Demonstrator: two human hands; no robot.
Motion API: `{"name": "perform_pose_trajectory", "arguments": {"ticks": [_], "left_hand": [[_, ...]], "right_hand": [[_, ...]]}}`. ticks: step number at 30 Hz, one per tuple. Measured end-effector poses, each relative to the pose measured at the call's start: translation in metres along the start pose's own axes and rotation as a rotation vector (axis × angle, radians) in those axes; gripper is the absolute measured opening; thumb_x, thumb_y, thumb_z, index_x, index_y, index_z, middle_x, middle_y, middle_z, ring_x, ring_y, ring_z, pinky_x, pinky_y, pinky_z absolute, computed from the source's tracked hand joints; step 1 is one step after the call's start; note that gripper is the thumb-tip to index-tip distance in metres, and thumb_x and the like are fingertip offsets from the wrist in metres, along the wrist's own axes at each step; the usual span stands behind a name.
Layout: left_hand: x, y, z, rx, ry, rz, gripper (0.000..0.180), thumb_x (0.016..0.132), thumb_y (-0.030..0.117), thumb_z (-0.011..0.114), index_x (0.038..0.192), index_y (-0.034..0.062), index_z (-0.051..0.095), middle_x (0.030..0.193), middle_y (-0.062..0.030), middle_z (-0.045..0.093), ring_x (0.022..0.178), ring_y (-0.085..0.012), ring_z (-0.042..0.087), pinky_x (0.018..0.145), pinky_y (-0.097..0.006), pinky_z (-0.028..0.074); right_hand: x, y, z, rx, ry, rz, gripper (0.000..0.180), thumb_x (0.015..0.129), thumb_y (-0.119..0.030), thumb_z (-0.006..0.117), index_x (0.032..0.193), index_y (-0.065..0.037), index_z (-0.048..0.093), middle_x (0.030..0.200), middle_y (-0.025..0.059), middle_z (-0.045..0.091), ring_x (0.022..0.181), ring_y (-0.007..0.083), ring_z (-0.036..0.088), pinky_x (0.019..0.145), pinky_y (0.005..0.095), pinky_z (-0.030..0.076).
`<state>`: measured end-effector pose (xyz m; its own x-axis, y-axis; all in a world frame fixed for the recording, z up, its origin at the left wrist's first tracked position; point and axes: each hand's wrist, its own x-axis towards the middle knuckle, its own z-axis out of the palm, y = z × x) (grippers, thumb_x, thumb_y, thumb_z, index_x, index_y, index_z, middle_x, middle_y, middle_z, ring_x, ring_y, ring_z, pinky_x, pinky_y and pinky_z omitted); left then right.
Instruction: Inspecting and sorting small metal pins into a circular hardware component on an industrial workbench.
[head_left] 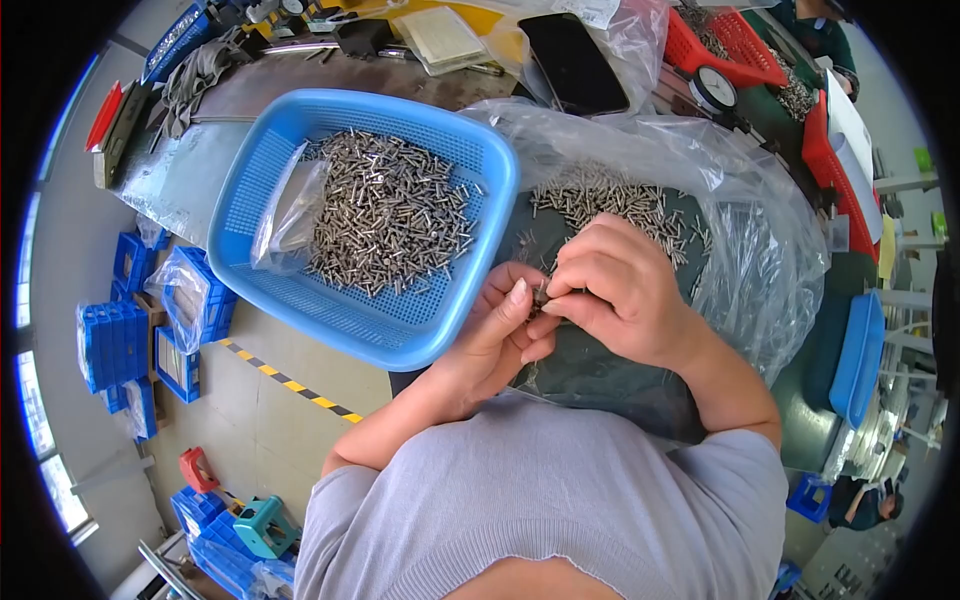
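Observation:
My left hand (497, 325) and my right hand (618, 290) meet in front of me, just right of a blue plastic basket (400, 345). Both have their fingers closed around small metal pins (540, 297); how many is hidden by the fingertips. Inside the basket lies a heap of short metal pins (385, 210), with a clear plastic bag (292, 215) at its left side. Beyond my right hand, more loose pins (610, 195) are spread on the dark tabletop, partly ringed by a large clear plastic sheet (765, 250).
A black phone (573, 62) rests on plastic at the back. Right of it stand a red basket (735, 50) and a round dial gauge (713, 88). A red bin with papers (840, 180) and a blue tray (858, 360) line the right edge. Blue crates (115, 345) stand on the floor at left.

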<state>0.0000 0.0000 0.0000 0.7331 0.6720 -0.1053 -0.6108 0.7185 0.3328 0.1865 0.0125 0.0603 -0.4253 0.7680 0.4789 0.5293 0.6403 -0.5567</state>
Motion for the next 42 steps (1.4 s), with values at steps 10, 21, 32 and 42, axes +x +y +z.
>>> {"name": "perform_pose_trajectory", "arguments": {"ticks": [10,21,32,42], "left_hand": [[-0.001,0.004,0.010,0.097,0.072,0.014,0.025,0.093,0.023,0.057,0.110,0.0070,0.053,0.100,-0.0103,0.052,0.075,-0.0129,0.046,0.055,-0.023,0.040],[-0.002,0.004,0.008,0.076,0.067,0.024,0.026,0.092,0.024,0.057,0.111,0.0063,0.051,0.100,-0.0108,0.052,0.075,-0.0132,0.046,0.054,-0.022,0.042],[-0.001,0.004,0.002,-0.001,0.015,0.065,0.022,0.091,0.022,0.060,0.107,0.0074,0.056,0.095,-0.0111,0.054,0.072,-0.0144,0.048,0.052,-0.025,0.042],[-0.001,0.002,0.005,0.012,0.055,0.065,0.022,0.094,0.022,0.055,0.108,0.0059,0.055,0.096,-0.0113,0.055,0.072,-0.0138,0.048,0.053,-0.025,0.042]], "right_hand": [[-0.004,0.024,0.000,-0.106,-0.118,0.188,0.020,0.066,-0.004,0.071,0.085,-0.005,0.065,0.084,0.0070,0.056,0.082,0.0256,0.054,0.071,0.0352,0.045],[-0.008,0.024,0.006,-0.216,-0.180,0.172,0.017,0.063,-0.007,0.072,0.076,-0.007,0.062,0.082,0.0054,0.053,0.083,0.0246,0.053,0.074,0.0360,0.044],[-0.009,0.021,0.010,-0.223,-0.143,0.147,0.010,0.068,-0.010,0.069,0.074,-0.008,0.062,0.081,0.0042,0.054,0.083,0.0236,0.053,0.074,0.0367,0.043],[-0.005,0.021,-0.002,0.054,-0.100,0.255,0.012,0.076,-0.009,0.065,0.079,-0.004,0.055,0.078,0.0065,0.053,0.076,0.0254,0.052,0.069,0.0350,0.043]]}}
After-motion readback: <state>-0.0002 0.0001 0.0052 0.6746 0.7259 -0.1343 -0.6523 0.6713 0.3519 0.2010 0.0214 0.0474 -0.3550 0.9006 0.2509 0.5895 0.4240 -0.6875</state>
